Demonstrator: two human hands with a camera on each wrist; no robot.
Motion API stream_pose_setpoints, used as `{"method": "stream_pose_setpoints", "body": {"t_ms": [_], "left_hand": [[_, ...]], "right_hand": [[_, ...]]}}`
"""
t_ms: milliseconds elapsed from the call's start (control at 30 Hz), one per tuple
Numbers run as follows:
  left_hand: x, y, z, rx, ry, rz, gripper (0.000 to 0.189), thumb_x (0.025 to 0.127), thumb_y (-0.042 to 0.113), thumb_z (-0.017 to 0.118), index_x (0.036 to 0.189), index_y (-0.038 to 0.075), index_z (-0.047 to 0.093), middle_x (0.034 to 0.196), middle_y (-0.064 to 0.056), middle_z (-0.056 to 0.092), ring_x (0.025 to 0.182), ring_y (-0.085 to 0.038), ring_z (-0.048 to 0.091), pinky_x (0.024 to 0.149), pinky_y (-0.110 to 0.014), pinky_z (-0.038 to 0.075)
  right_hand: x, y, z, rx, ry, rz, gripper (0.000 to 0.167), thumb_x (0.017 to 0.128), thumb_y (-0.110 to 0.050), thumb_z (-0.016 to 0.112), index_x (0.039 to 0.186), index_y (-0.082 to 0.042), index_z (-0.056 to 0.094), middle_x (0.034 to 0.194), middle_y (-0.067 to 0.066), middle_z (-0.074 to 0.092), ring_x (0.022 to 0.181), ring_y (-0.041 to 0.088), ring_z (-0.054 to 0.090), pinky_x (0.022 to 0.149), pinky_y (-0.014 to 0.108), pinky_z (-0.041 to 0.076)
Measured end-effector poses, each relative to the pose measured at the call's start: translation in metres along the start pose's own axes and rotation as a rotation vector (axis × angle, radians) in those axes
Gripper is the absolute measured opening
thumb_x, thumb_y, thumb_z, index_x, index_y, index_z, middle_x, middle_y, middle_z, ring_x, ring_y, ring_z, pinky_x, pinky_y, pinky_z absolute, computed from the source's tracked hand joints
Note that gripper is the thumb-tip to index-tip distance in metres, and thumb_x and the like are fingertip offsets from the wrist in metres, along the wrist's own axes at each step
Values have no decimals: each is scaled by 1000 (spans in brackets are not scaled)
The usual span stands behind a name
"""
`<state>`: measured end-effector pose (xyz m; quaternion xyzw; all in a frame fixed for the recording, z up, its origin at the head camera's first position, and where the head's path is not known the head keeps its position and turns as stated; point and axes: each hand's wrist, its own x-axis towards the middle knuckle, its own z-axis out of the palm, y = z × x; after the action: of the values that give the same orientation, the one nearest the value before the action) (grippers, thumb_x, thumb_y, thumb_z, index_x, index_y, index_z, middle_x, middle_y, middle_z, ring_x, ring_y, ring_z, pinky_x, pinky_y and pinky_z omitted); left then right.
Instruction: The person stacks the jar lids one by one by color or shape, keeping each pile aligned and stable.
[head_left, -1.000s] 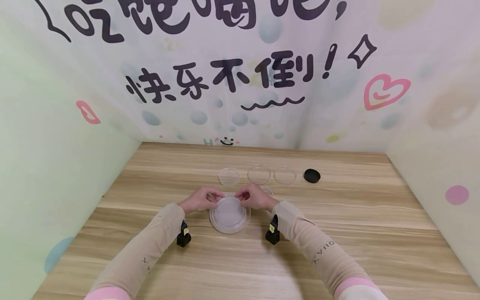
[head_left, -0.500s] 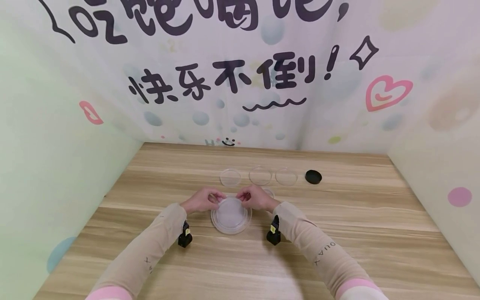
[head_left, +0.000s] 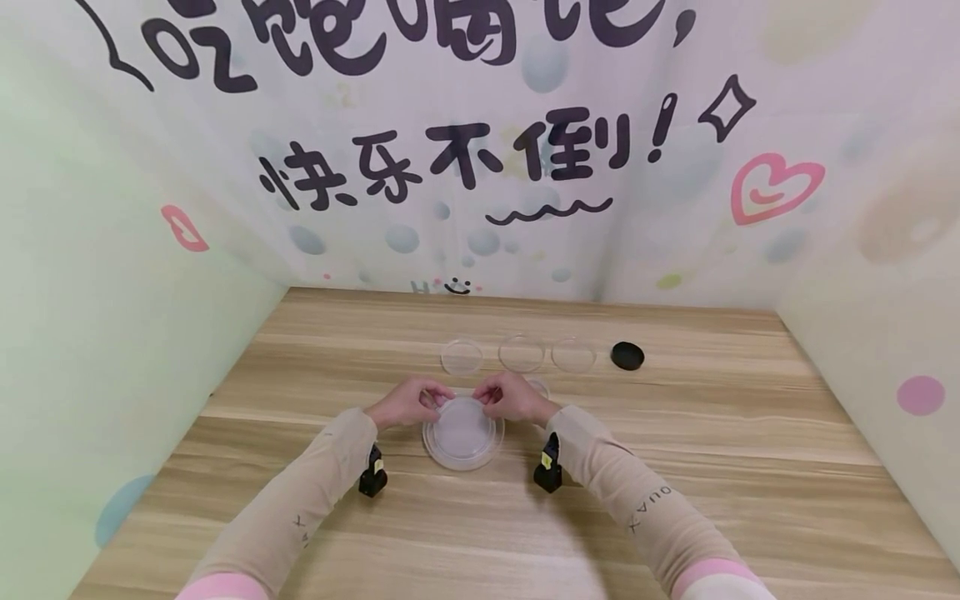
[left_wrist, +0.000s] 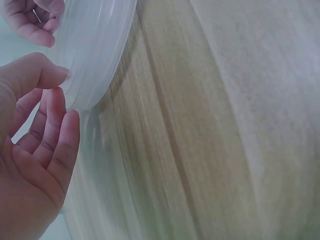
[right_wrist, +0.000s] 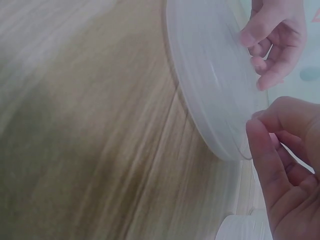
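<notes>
A stack of clear round plastic dishes stands on the wooden table, a smaller, whitish top dish (head_left: 463,427) over a wider lower dish (head_left: 462,464). My left hand (head_left: 408,402) pinches the far left rim of the top dish between thumb and fingers. At the far right rim, my right hand (head_left: 513,397) pinches it the same way. In the left wrist view, thumb and fingertips of the left hand (left_wrist: 42,135) meet right at the edge. The right wrist view has the right hand (right_wrist: 287,155) with thumb and index finger together at the rim.
Behind the hands, a clear round lid (head_left: 461,357), two more clear round pieces (head_left: 522,354) and a black round lid (head_left: 627,356) lie in a row. A small clear dish (head_left: 538,388) is partly hidden behind the right hand. A patterned curtain (head_left: 450,233) closes the back.
Both hands keep their hold at the rim and the dishes stay in place. Only the head view has shifted slightly.
</notes>
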<state>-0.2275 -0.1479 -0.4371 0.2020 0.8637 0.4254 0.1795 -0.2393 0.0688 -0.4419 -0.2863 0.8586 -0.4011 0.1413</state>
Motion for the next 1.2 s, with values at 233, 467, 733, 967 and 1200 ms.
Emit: {"method": "stream_pose_setpoints", "body": {"t_ms": [233, 467, 733, 967, 1200], "left_hand": [[1, -1, 0, -1, 7, 3, 34, 71, -6, 63, 105, -7, 59, 86, -8, 59, 74, -14, 53, 67, -25, 47], [0, 0, -1, -22, 15, 29, 30, 76, -2, 62, 104, -8, 58, 86, -10, 60, 77, -16, 55, 70, -26, 47], [0, 4, 0, -13, 76, 6, 25, 78, 1, 61, 102, -5, 60, 85, -7, 59, 75, -16, 55, 68, -26, 47], [3, 8, -1, -24, 130, 16, 23, 80, 4, 60, 102, -4, 60, 85, -6, 59, 77, -18, 55, 68, -27, 47], [6, 18, -1, -53, 170, -4, 26, 80, 6, 61, 104, -4, 60, 85, -5, 59, 79, -17, 54, 70, -27, 47]], "right_hand": [[0, 2, 1, -11, 19, -15, 19, 73, 5, 62, 92, 4, 64, 78, 5, 60, 71, 8, 51, 62, 16, 44], [-1, 1, 0, -20, 31, -54, 17, 74, 3, 61, 91, 5, 64, 77, 6, 60, 68, 7, 50, 60, 17, 44], [-5, 0, -3, -14, 39, -18, 16, 80, -1, 58, 94, 2, 65, 77, 5, 62, 62, 7, 52, 54, 19, 46], [-11, -8, -10, 15, 47, 33, 18, 83, -3, 55, 98, 2, 64, 80, 7, 62, 63, 18, 56, 53, 22, 47], [-20, 0, -16, 129, 43, 46, 20, 86, -4, 54, 101, 6, 61, 84, 15, 61, 65, 33, 57, 55, 36, 50]]}}
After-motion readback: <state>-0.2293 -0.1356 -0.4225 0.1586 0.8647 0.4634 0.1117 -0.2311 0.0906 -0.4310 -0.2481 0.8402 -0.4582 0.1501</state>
